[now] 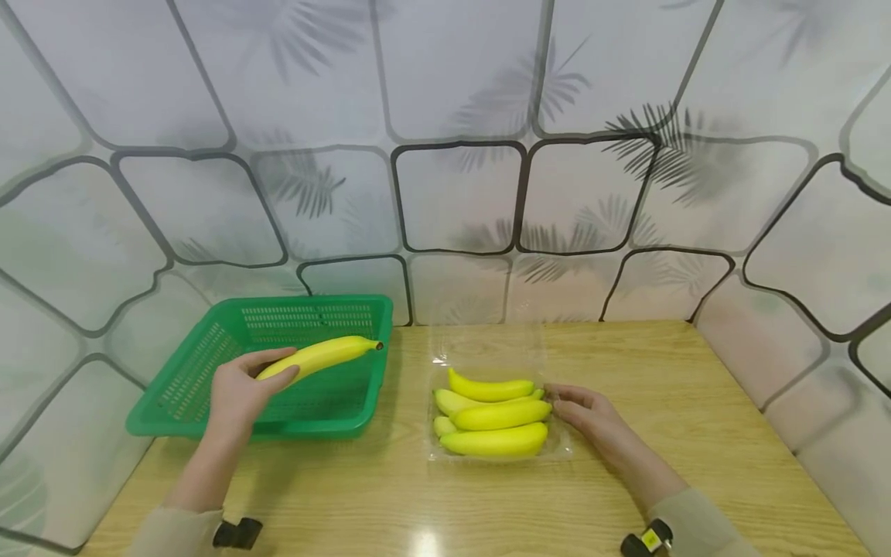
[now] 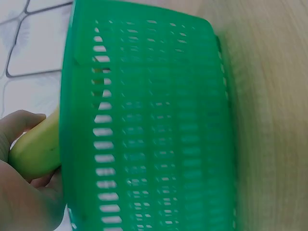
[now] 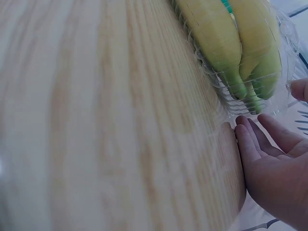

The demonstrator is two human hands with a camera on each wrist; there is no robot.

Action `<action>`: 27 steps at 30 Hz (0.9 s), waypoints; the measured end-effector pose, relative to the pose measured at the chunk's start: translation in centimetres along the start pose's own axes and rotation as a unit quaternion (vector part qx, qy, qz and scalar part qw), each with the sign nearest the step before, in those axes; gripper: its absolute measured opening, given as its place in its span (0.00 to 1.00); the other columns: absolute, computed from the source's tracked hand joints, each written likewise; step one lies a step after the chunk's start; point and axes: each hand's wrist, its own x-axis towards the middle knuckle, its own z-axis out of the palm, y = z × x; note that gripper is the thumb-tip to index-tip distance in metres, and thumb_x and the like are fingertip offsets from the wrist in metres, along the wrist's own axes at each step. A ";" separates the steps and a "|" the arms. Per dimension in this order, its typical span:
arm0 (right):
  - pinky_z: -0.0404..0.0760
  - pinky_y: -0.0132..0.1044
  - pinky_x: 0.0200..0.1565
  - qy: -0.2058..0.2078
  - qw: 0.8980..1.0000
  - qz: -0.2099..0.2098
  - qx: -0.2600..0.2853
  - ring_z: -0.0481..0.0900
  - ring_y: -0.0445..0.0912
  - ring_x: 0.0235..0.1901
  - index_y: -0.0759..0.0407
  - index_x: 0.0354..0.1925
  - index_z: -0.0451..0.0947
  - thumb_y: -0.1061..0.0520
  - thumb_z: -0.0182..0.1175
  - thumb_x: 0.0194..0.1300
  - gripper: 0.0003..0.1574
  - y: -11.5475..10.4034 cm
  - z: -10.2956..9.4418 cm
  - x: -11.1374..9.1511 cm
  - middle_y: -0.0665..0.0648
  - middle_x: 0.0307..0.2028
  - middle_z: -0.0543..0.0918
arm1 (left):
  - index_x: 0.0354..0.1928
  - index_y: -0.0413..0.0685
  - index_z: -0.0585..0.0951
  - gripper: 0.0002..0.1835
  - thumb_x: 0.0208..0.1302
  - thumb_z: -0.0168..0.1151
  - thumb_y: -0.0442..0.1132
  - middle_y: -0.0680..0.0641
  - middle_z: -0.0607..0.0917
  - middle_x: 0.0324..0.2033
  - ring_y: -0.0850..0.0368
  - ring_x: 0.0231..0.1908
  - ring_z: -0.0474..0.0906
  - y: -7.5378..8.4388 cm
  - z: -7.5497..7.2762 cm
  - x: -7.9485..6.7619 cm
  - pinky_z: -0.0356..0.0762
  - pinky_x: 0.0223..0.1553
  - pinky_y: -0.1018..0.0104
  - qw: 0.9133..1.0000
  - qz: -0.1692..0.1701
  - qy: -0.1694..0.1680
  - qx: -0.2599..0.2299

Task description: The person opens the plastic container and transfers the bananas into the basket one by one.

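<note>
My left hand grips a yellow banana between thumb and fingers, its dark stem end pointing right, above the green basket. In the left wrist view the basket's slotted wall hides part of that banana. A clear plastic box holds several bananas lying side by side, some with greenish tips. At the box's right end is my right hand, fingers fairly straight at the wall. The right wrist view shows these fingertips by the box's ridged corner, with the thumb apart from them.
A pale wooden table carries the basket at left and the box near the middle. The box's transparent lid stands raised behind it. Patterned wall covering encloses the table at the back and both sides.
</note>
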 end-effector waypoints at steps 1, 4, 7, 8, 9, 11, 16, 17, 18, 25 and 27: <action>0.77 0.20 0.61 -0.003 1.000 0.000 0.000 0.73 0.39 0.70 0.73 0.79 0.59 0.53 0.56 0.81 0.40 0.0 0.0 0.0 0.73 0.79 0.63 | 0.65 0.42 0.84 0.25 0.70 0.74 0.43 0.51 0.87 0.58 0.80 0.42 0.76 -0.3 -0.2 0.0 0.82 0.42 0.82 1.000 -0.006 0.001 0.004; 0.77 0.19 0.61 0.000 1.000 0.001 0.002 0.74 0.37 0.68 0.73 0.78 0.59 0.54 0.56 0.81 0.39 0.1 0.1 0.0 0.73 0.79 0.64 | 0.66 0.43 0.83 0.26 0.70 0.73 0.44 0.48 0.86 0.61 0.79 0.44 0.74 -0.8 -0.5 0.2 0.81 0.43 0.83 1.000 -0.024 0.002 0.006; 0.76 0.18 0.61 0.002 1.000 0.002 0.004 0.75 0.32 0.65 0.73 0.78 0.60 0.53 0.56 0.81 0.39 0.0 0.0 0.0 0.72 0.78 0.64 | 0.67 0.43 0.83 0.26 0.71 0.73 0.45 0.42 0.84 0.66 0.74 0.48 0.73 -1.2 -0.6 0.4 0.79 0.43 0.85 0.999 -0.036 0.004 0.015; 0.76 0.18 0.60 0.003 1.000 0.003 0.005 0.75 0.31 0.64 0.73 0.78 0.60 0.54 0.56 0.81 0.39 -0.1 0.0 0.0 0.72 0.78 0.64 | 0.67 0.43 0.83 0.26 0.71 0.72 0.44 0.40 0.83 0.67 0.72 0.51 0.73 -1.3 -0.7 0.5 0.78 0.43 0.86 0.999 -0.038 0.005 0.018; 0.76 0.18 0.61 0.000 1.000 0.001 0.005 0.75 0.31 0.64 0.74 0.78 0.59 0.53 0.56 0.81 0.39 -0.1 0.0 0.0 0.72 0.79 0.64 | 0.67 0.43 0.82 0.26 0.71 0.72 0.44 0.39 0.81 0.69 0.69 0.53 0.73 -1.4 -0.7 0.6 0.77 0.43 0.86 0.999 -0.040 0.005 0.022; 0.76 0.19 0.61 -0.002 1.000 0.002 0.007 0.75 0.31 0.64 0.74 0.79 0.59 0.53 0.56 0.81 0.39 -0.1 0.0 0.0 0.73 0.79 0.64 | 0.68 0.43 0.82 0.26 0.72 0.72 0.44 0.37 0.80 0.70 0.61 0.59 0.74 -1.6 -0.8 0.8 0.76 0.43 0.87 0.999 -0.041 0.005 0.030; 0.75 0.17 0.60 -0.004 1.000 -0.007 0.002 0.76 0.25 0.60 0.75 0.78 0.59 0.54 0.55 0.81 0.39 -0.2 -0.1 -0.1 0.75 0.78 0.63 | 0.67 0.39 0.82 0.26 0.72 0.71 0.42 0.32 0.80 0.69 0.42 0.66 0.75 -2.1 -0.8 1.2 0.78 0.42 0.83 0.998 -0.022 0.001 0.053; 0.74 0.17 0.60 -0.004 1.000 -0.008 0.001 0.75 0.24 0.58 0.76 0.78 0.59 0.55 0.55 0.81 0.39 -0.2 -0.2 -0.1 0.75 0.78 0.63 | 0.66 0.38 0.82 0.25 0.71 0.71 0.41 0.32 0.80 0.68 0.40 0.65 0.76 -2.2 -0.8 1.3 0.78 0.41 0.83 0.998 -0.015 0.000 0.060; 0.74 0.17 0.60 -0.003 1.000 -0.009 0.002 0.76 0.22 0.57 0.76 0.78 0.59 0.55 0.55 0.81 0.39 -0.2 -0.2 -0.1 0.75 0.78 0.63 | 0.66 0.38 0.82 0.25 0.71 0.71 0.41 0.31 0.80 0.67 0.39 0.64 0.76 -2.2 -0.8 1.4 0.78 0.40 0.83 0.998 -0.010 0.000 0.064; 0.75 0.17 0.59 -0.001 1.000 -0.008 0.008 0.77 0.22 0.55 0.78 0.77 0.59 0.55 0.56 0.80 0.39 -0.2 -0.1 0.0 0.76 0.78 0.63 | 0.65 0.36 0.83 0.24 0.70 0.72 0.39 0.30 0.81 0.66 0.36 0.65 0.76 -2.5 -0.7 2.0 0.81 0.42 0.82 0.997 0.010 -0.007 0.076; 0.75 0.17 0.59 -0.002 1.000 -0.011 0.006 0.77 0.22 0.56 0.78 0.77 0.59 0.55 0.56 0.81 0.39 -0.2 0.0 0.0 0.76 0.78 0.63 | 0.64 0.35 0.83 0.24 0.70 0.72 0.39 0.30 0.82 0.65 0.35 0.65 0.76 -2.6 -0.7 2.0 0.87 0.50 0.69 0.996 0.018 -0.013 0.085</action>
